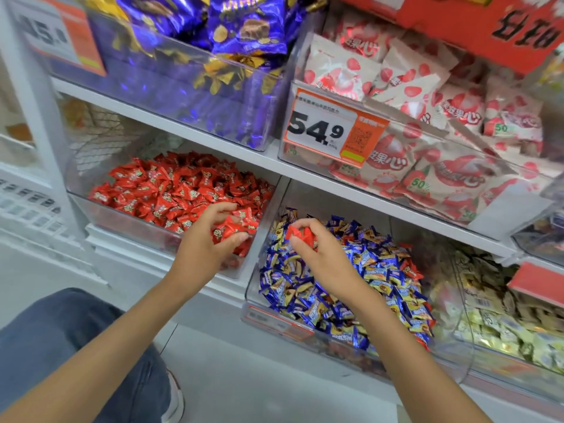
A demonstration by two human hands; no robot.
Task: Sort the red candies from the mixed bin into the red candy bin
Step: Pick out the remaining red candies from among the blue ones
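The red candy bin (91,215), a clear tub on the lower shelf at left, is heaped with red wrapped candies (171,190). To its right, the mixed bin (253,288) holds mostly blue-and-yellow wrapped candies (381,288) with a few red ones, such as a red candy (410,268) near the middle. My left hand (204,245) hovers over the red bin's front right corner, its fingers curled around red candies (233,228). Over the mixed bin's back left, my right hand (317,251) pinches red candies (300,235).
Above are clear bins of purple-and-gold chocolates (213,35) and white strawberry-print packets (412,96), with a price tag (329,129) reading 54.9. A bin of pale candies (503,315) stands at lower right. My knee in blue jeans (61,331) is at lower left above the white floor.
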